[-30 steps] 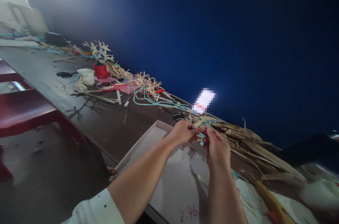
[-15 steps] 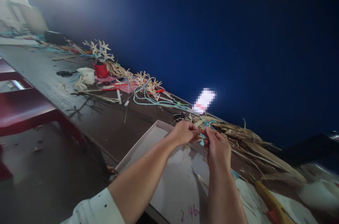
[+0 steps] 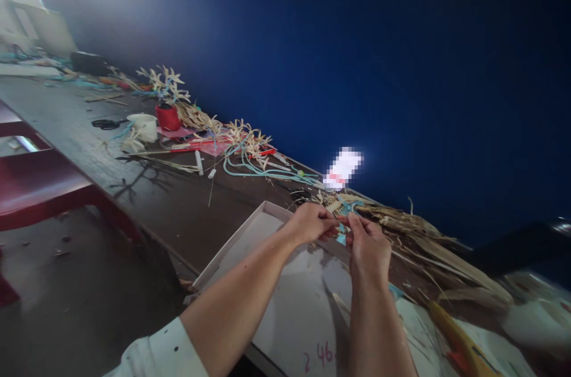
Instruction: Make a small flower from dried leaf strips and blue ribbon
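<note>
My left hand and my right hand meet fingertip to fingertip above the far rim of a shallow white cardboard box lid. Both hands are closed in a pinch on a small light-blue strip piece held between them. Just behind the hands lies a heap of dry straw-coloured leaf strips with bits of blue strip in it. What exactly the fingertips grip is mostly hidden by the fingers.
A long dark wooden table runs along a blue wall. On it lie pale woven straw flowers, a red cup, a white cup, black scissors, teal cords. A yellow-handled tool lies at right. Dark red chairs stand left.
Both hands stay pinched together on the blue piece with only slight finger movement. The view has shifted a little.
</note>
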### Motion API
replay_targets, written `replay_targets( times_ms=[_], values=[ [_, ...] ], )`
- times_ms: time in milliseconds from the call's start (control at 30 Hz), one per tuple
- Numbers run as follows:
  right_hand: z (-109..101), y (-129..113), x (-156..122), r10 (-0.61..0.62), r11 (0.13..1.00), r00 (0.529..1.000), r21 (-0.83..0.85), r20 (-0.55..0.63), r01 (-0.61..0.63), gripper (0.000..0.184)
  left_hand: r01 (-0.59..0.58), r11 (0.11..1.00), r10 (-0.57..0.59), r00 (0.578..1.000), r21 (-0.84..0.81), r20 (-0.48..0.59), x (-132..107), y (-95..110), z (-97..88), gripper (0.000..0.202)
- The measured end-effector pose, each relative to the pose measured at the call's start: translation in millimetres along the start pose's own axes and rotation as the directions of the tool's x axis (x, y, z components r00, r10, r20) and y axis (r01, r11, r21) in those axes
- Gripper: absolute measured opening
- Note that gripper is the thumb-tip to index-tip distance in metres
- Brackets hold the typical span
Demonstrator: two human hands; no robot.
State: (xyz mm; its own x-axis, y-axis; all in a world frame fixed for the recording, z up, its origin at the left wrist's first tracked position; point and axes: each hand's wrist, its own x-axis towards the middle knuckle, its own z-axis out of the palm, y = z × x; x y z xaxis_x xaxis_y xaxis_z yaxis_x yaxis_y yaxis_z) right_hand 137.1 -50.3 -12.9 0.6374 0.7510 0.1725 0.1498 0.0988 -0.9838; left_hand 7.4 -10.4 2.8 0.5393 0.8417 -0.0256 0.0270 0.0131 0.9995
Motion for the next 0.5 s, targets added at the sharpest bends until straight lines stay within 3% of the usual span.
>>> replay_targets(
  times_ms=[67, 133, 200, 267, 367, 433, 500],
  values=[
    [-2, -1, 1, -0.015, 0.999, 1.000, -0.036, -0.027, 0.014, 0.041, -0.026, 0.994, 0.028, 0.999, 0.110, -0.016, -3, 2, -3.9, 0.035],
    [-4, -3, 0, -0.016, 0.999, 0.999, -0.042, -0.037, 0.015, 0.041, -0.075, 0.948, 0.123, 0.983, 0.311, -0.138, -5, 4, -8.8, 0.044],
    [-5, -7, -1, -0.010, 0.999, 1.000, -0.048, -0.025, 0.009, 0.041, -0.111, 0.874, 0.276, 0.915, 0.472, -0.295, -7, 5, -12.8, 0.047],
    [-5, -11, -3, -0.011, 0.996, 1.000, -0.089, -0.020, 0.009, 0.040, -0.187, 0.816, 0.426, 0.834, 0.548, -0.349, -7, 6, -14.5, 0.039],
    [-4, -14, -5, -0.023, 0.987, 0.999, -0.159, -0.028, 0.019, 0.039, -0.365, 0.719, 0.581, 0.782, 0.591, -0.224, -6, 4, -12.6, 0.026],
    [-4, -14, -5, -0.031, 0.982, 0.999, -0.185, -0.017, 0.027, 0.041, -0.416, 0.680, 0.602, 0.787, 0.603, -0.135, -4, 1, -10.1, 0.026],
    [-5, -12, -4, -0.041, 0.979, 0.999, -0.199, 0.001, 0.040, 0.043, -0.395, 0.677, 0.572, 0.813, 0.620, -0.106, -3, -2, -8.1, 0.025]
  ],
)
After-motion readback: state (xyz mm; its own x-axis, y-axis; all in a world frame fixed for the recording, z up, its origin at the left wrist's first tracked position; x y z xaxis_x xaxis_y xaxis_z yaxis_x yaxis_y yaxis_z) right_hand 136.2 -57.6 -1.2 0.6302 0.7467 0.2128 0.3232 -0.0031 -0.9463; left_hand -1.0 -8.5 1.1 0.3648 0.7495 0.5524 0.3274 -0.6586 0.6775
